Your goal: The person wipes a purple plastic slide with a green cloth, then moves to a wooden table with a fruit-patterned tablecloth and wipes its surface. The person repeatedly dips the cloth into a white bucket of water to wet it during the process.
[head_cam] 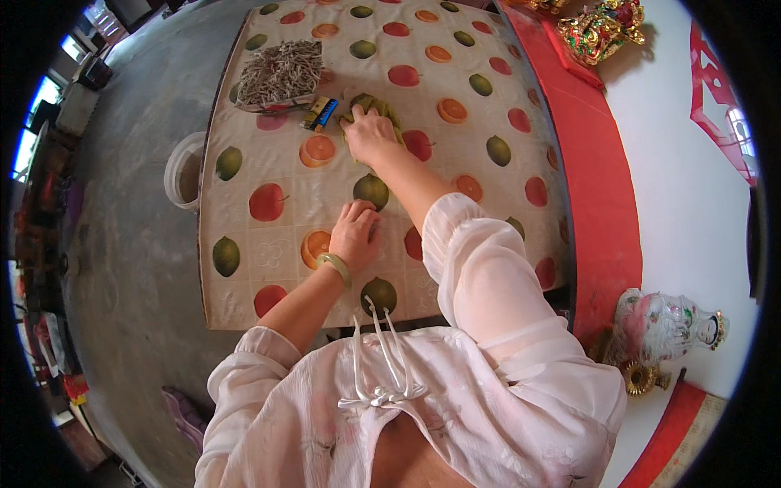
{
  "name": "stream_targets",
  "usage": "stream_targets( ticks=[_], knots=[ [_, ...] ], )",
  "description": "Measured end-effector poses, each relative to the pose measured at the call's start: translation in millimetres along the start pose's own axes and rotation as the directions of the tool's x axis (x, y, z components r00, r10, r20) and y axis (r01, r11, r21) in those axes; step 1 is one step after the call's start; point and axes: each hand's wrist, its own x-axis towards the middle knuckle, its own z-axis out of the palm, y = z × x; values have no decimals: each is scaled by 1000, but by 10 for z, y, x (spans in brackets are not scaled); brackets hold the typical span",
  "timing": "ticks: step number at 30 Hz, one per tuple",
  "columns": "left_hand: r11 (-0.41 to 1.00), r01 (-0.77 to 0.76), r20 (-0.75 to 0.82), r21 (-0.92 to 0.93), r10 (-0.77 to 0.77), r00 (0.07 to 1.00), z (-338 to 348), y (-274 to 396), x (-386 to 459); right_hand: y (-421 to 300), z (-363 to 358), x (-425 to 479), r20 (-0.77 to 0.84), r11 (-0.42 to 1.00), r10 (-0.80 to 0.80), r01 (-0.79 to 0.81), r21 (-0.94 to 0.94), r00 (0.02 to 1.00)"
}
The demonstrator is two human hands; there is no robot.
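A crumpled yellow-green cloth lies on the fruit-print tablecloth, with my right hand gripping it and pressing it down. Closer to me, my left hand rests palm down on the tablecloth beside a printed lime. Its fingers are loosely bent and nothing shows in them; a pale green bangle circles that wrist. Left of the cloth is a small blue and yellow packet. Just beyond the packet, a shallow container holds a heap of thin grey-brown twisted pieces.
A white plastic bucket stands on the concrete floor by the table's left edge. Along the right side runs a red ledge. A plastic-wrapped figurine and a gilded ornament are near the white wall.
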Motion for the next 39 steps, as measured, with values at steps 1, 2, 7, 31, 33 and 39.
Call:
stream_targets(
  ticks=[1,2,7,31,33,39],
  knots=[
    [1000,-7,7,-5,8,1000,-2,3,7,17,15,66,14,1000,20,-20,-2,1000],
    [1000,-16,15,-10,16,1000,-1,7,15,35,39,95,28,999,41,-41,-5,999],
    [1000,-1,-6,-3,1,1000,4,-37,-13,24,83,-157,-55,993,-114,112,-47,992],
    [999,-8,-27,-46,6,1000,-4,-2,27,-23,104,105,-7,994,30,-30,-108,1000],
    [999,-9,-35,-43,7,999,-15,-13,24,-24,86,52,-22,995,-39,36,-92,999],
    [999,4,-32,-40,-5,999,-11,-25,0,63,-19,-163,-32,986,-166,165,-22,986]
  ],
)
